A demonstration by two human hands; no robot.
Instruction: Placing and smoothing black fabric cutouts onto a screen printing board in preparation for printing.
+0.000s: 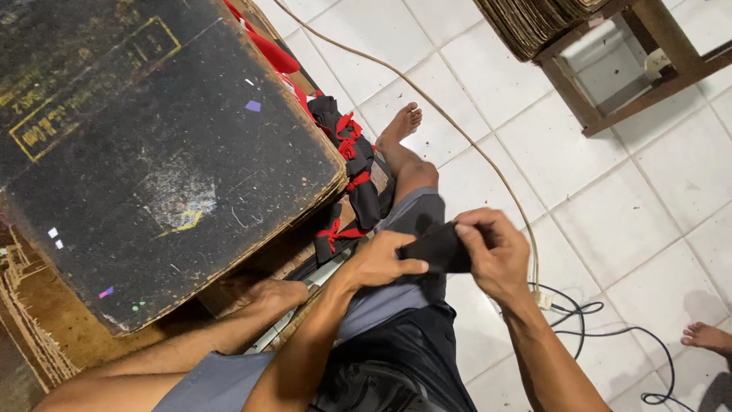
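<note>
Both of my hands grip one small piece of black fabric (441,249) above my lap. My left hand (379,260) pinches its left end between thumb and fingers. My right hand (492,248) curls over its right end. More black fabric (396,347) lies across my thighs below. I sit with bare legs and grey shorts, one foot (402,122) stretched out on the tiles.
A worn black board (152,145) covers a stack of cardboard at the left. Black bundles tied with red strips (351,164) hang along its edge. A wooden stool (625,76) stands top right. A beige cord (457,130) and black cables (602,328) cross the white tiles. Another person's foot (705,336) shows at the right.
</note>
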